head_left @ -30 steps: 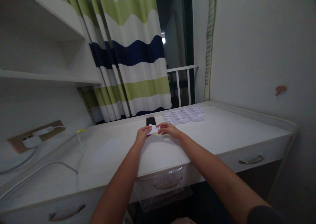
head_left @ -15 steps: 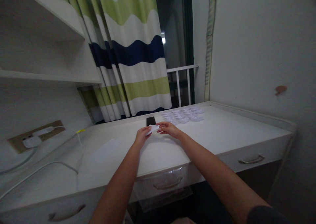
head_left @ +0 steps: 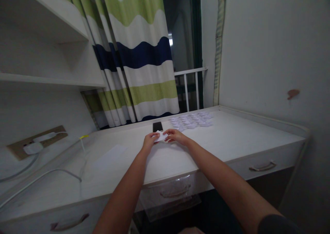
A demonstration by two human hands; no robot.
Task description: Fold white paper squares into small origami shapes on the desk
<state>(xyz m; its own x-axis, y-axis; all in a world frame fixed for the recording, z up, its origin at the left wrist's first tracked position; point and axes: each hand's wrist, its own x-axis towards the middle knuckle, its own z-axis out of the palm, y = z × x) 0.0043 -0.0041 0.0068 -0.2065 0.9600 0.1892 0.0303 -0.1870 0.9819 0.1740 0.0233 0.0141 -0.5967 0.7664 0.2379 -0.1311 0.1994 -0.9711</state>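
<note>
You have a small white paper slip (head_left: pixel 161 136) between your two hands, just above the desktop and just in front of a black phone (head_left: pixel 157 126). Your left hand (head_left: pixel 150 141) has its fingers drawn narrow, pinching the slip's near edge, while your right hand (head_left: pixel 176 136) comes in from the other side with its fingers curved and touching the far edge; you can't tell from this view whether they grip it. Any writing on the slip is too small to read, and the same goes for the loose pile of paper slips (head_left: pixel 192 120) spread beyond your right hand near the back of the white desk (head_left: pixel 227 130). The phone lies flat, its dark face showing no label or brand. To your left, a pale sheet of paper (head_left: pixel 110 157) lies on the desk, and a white cable (head_left: pixel 43 175) runs along it from a charger (head_left: pixel 33 148) on a brown wall panel (head_left: pixel 36 146). Metal drawer handles (head_left: pixel 263 166) line the desk front — and ahead, a curtain with green, white and navy bands (head_left: pixel 144 55) hangs beside a white railing (head_left: pixel 190 86), with a white shelf (head_left: pixel 43 62) above on the left.
</note>
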